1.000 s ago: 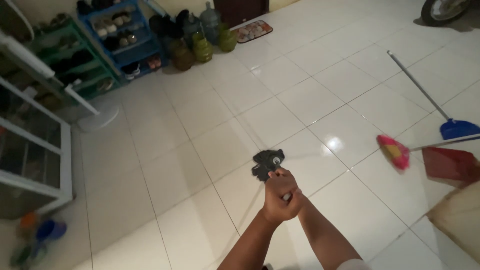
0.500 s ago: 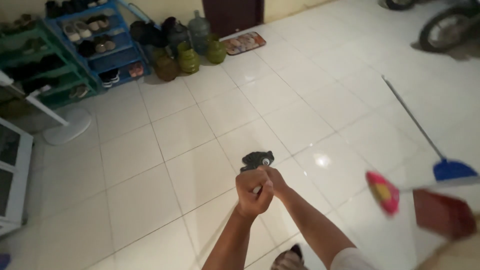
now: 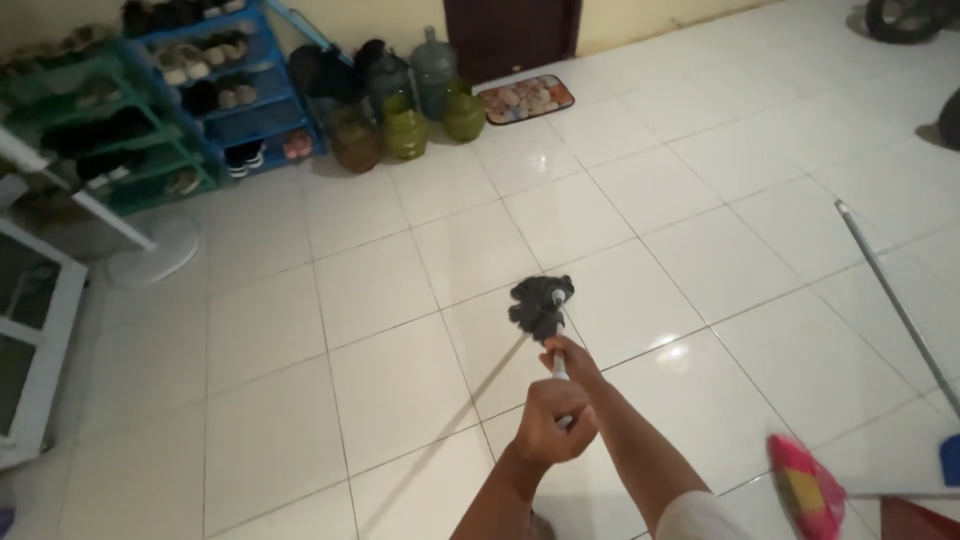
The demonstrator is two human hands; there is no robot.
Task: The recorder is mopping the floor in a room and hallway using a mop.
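Note:
Both my hands grip the pale handle of a mop. My left hand is lower on the handle, nearest to me. My right hand is wrapped around it a little further up. The dark stringy mop head rests on the white tiled floor just beyond my hands.
A pink broom head and a blue dustpan with a long metal pole lie at the right. Blue and green shoe racks, water jugs and green gas cylinders, a doormat and a fan base line the far wall.
The mop head has been pushed forward over the tiles, away from me. My hands have spread along the handle, the right one reaching further out. The view has shifted to the left.

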